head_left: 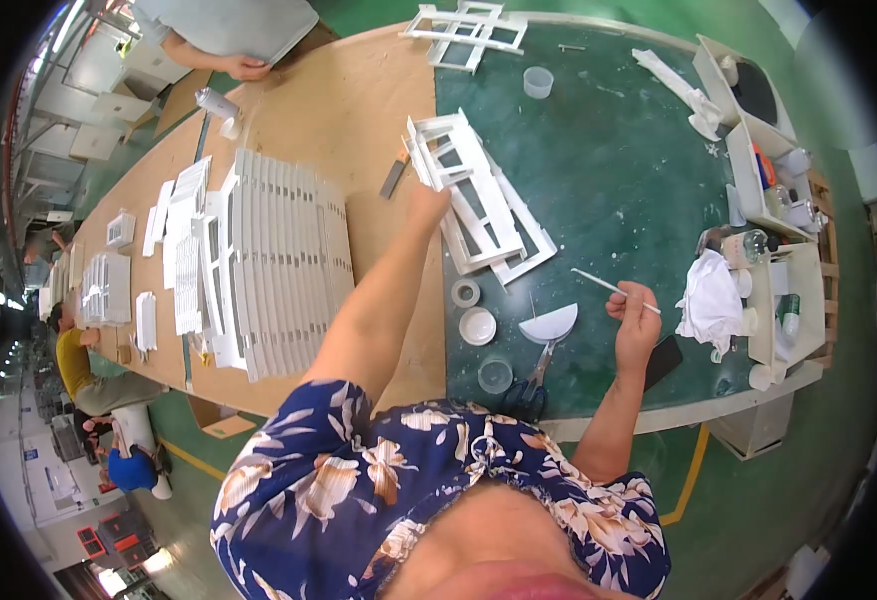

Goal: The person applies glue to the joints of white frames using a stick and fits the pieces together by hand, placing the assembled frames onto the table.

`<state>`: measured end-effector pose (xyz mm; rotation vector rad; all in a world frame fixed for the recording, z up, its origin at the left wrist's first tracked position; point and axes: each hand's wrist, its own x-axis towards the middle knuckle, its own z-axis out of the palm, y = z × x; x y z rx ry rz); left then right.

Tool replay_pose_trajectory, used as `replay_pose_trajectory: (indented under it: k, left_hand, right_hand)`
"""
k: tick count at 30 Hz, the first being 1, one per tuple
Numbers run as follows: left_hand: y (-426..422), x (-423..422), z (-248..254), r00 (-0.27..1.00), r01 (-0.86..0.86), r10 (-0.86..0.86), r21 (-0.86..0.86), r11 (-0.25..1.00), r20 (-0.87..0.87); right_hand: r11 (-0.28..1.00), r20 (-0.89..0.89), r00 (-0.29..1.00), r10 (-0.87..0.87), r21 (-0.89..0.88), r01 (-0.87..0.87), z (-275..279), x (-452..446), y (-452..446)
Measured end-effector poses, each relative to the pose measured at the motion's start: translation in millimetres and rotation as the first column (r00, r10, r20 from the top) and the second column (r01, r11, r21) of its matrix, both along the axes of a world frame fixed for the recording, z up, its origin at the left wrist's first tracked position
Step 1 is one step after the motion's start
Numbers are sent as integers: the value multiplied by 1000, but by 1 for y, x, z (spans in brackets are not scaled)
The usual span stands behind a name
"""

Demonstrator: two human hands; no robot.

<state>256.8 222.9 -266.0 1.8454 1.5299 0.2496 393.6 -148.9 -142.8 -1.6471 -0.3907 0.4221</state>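
Note:
My left hand (428, 204) is closed on the near-left edge of a white slotted plastic frame (474, 181). A second white frame (536, 232) lies partly under it on the green mat. In my right hand (636, 312) a thin white stick (598, 281) is pinched, its tip pointing up and left toward the frames. Between my hands and my body lie a white roll (465, 292), a small white dish (477, 326), a clear cup (494, 375), a white half-disc (549, 324) and scissors (531, 388). A dark flat object (664, 361) is beside my right wrist.
Stacked white slotted panels (283, 265) fill the left side. A utility knife (395, 174) lies nearby. More frames (466, 34) and a plastic cup (537, 82) are at the back. Bins (805, 300) and a white cloth (710, 302) line the right. Another person's hand (248, 68) rests at the far edge.

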Motion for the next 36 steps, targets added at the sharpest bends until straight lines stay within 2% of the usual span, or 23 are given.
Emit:
replay_pose_trajectory:
  k: [1,3,4,6,7,9,10,12,13,15,16,18,19,20,22,24,25,27,28,30,32,34,36]
  left_hand:
    - [0,4,2,1000,10,-10,9,1000,12]
    - [-15,4,8,986,-34,6,166,985,166]
    - [-19,9,17,985,-33,4,166,986,172]
    - [-31,15,29,875,-174,192,-83,981,444]
    - [-29,18,32,872,-170,187,-80,982,453]
    - [-26,22,40,684,-189,439,-440,878,583]
    - [-24,24,44,680,-181,433,-437,881,592]
    - [-21,24,55,544,-123,434,-443,888,718]
    - [-22,22,70,519,-75,378,-399,914,767]
    - [-17,20,90,436,-38,369,-392,919,821]
    - [-10,16,92,404,39,317,-363,931,858]
    - [-9,-7,111,412,191,381,-487,852,828]
    - [-23,-21,134,332,215,453,-534,818,827]
    - [-35,-38,150,263,305,472,-537,787,841]
    - [-51,-75,180,174,493,366,-403,772,914]
    - [-64,-110,195,285,288,394,-470,835,874]
    - [-75,-125,204,295,278,418,-496,823,859]
    - [-97,-148,225,439,227,186,-309,924,879]
    - [-108,-157,230,431,223,185,-303,927,883]
    - [-128,-172,240,542,119,188,-297,948,819]
    - [-137,-184,241,547,111,200,-307,945,813]
    - [-144,-194,241,500,124,276,-384,915,820]
    - [-148,-200,243,499,127,274,-382,915,822]
  right_hand:
    - [1000,12,1000,-10,9,10,1,0,2]
    - [1000,4,1000,-9,-3,9,2,-3,0]
    - [1000,9,1000,-11,-3,11,4,-4,2]
    - [998,13,1000,-18,60,17,9,-9,2]
    - [998,22,1000,-21,65,20,11,-10,2]
    - [998,-5,1000,-29,59,30,14,-13,0]
    - [997,4,999,-34,64,33,15,-14,-2]
    - [997,13,999,-45,63,44,16,-15,-6]
    - [997,17,999,-47,61,46,16,-14,-6]
    - [991,-4,999,-53,123,53,17,-14,-10]
    - [994,-12,999,-49,98,49,20,-14,-9]
    - [997,43,999,-27,77,23,30,-21,-9]
    - [995,55,998,6,96,-11,34,-25,-9]
    - [993,58,997,41,109,-48,38,-32,-10]
    - [987,9,997,83,139,-83,46,-51,-11]
    - [987,-32,993,116,118,-112,44,-74,-11]
    - [981,-44,987,154,131,-147,41,-83,-13]
    - [968,-67,972,225,132,-215,21,-100,-15]
    - [963,-68,965,252,117,-243,11,-107,-14]
    - [965,-88,964,251,94,-243,-13,-120,-10]
    - [969,-107,964,242,78,-234,-31,-126,1]
    - [950,-36,955,295,-92,-297,-45,-134,10]
    - [951,-28,954,299,-71,-300,-61,-141,17]
